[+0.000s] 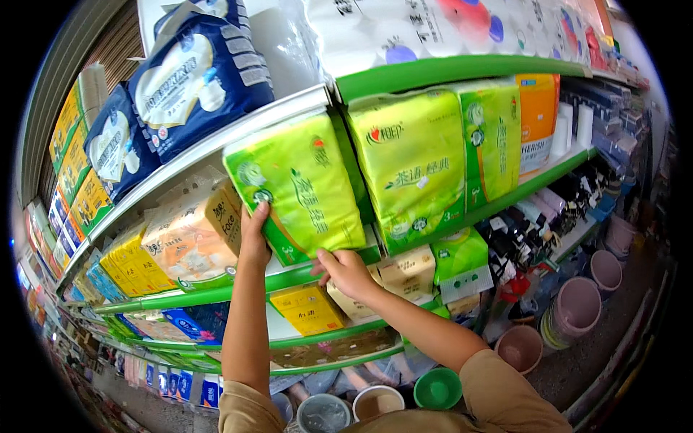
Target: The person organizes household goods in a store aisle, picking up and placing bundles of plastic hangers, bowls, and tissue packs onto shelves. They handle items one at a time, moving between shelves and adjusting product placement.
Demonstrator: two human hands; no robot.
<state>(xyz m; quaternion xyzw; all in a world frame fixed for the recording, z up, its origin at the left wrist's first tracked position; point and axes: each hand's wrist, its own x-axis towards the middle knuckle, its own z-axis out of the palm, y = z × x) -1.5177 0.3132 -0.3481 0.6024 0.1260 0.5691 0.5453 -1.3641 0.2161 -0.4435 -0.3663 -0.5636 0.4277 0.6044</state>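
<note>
A green plastic-wrapped pack of tissues (303, 184) stands slightly tilted at the shelf corner, gripped along its left side by my left hand (255, 233). The thumb lies on the front face; the other fingers are mostly hidden behind the pack. My right hand (344, 273) touches the pack's bottom edge, thumb at the front and fingers below. Right beside it, another green tissue pack (417, 162) rests on the green-edged shelf. To the left of my left hand is a peach-coloured pack of facial tissues (195, 238).
Dark blue packs (178, 92) and white wrapped rolls (400, 32) fill the upper shelf. Yellow tissue boxes (306, 309) sit below my hands. Plastic buckets (578, 306) and a green basin (437, 388) stand on the floor. The green shelf edge (530, 189) runs off to the right.
</note>
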